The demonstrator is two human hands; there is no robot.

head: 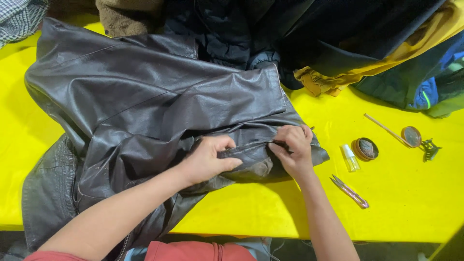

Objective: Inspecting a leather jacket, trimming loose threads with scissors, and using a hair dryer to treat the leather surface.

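A dark brown leather jacket (145, 92) lies spread over a yellow table (270, 208). Near its lower right edge a metal zipper (251, 143) runs sideways. My left hand (208, 159) pinches the leather at the zipper's left end, fingers curled on the fabric. My right hand (292, 147) grips the zipper's right end, fingertips closed on the pull and the jacket edge. The two hands are a short span apart along the zipper.
To the right on the table lie small thread snips (350, 191), a clear little bottle (350, 157), an open round tin (366, 148), its lid (411, 136), a thin stick (384, 128) and a hair clip (429, 149). Piled dark and yellow garments (367, 43) fill the back.
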